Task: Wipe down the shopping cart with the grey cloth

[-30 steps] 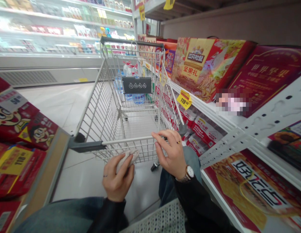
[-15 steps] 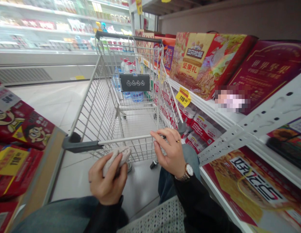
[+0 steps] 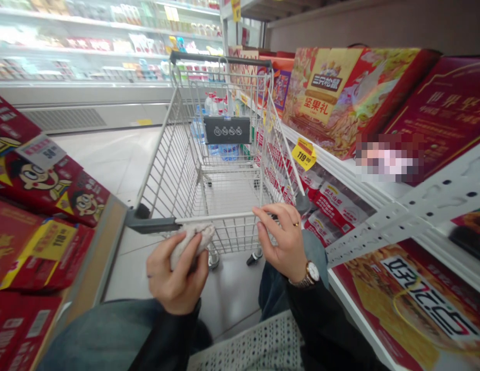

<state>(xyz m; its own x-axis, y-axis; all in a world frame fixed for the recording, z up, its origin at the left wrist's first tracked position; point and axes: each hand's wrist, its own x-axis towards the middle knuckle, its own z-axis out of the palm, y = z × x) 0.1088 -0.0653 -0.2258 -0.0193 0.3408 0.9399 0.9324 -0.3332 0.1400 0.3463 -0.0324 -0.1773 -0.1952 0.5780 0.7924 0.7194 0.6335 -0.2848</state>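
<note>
A bunched, light grey cloth [image 3: 193,242] is gripped in my left hand [image 3: 176,273], fingers curled over it, right against the front rail of a wire shopping cart [image 3: 214,217]. The dark grey handle piece [image 3: 152,225] lies just left of the cloth. My right hand [image 3: 284,239], with a ring and a wristwatch, is curled loosely at the right end of the same rail, thumb below and index finger above; the palm side is hidden. The cart's basket holds no goods, and a dark plate [image 3: 227,130] hangs at its far end.
Red boxes [image 3: 42,175] are stacked close on the left. A white shelf [image 3: 382,203] with gift boxes [image 3: 351,98] and packed bottles stands tight against the cart's right side. Beyond the cart runs a lit refrigerated case [image 3: 108,93]. My knees [image 3: 96,335] flank the near end.
The whole view has shifted, so most things appear farther right. My left hand and the cloth now sit slightly higher, closer to the handle piece. My right hand keeps its place on the rail.
</note>
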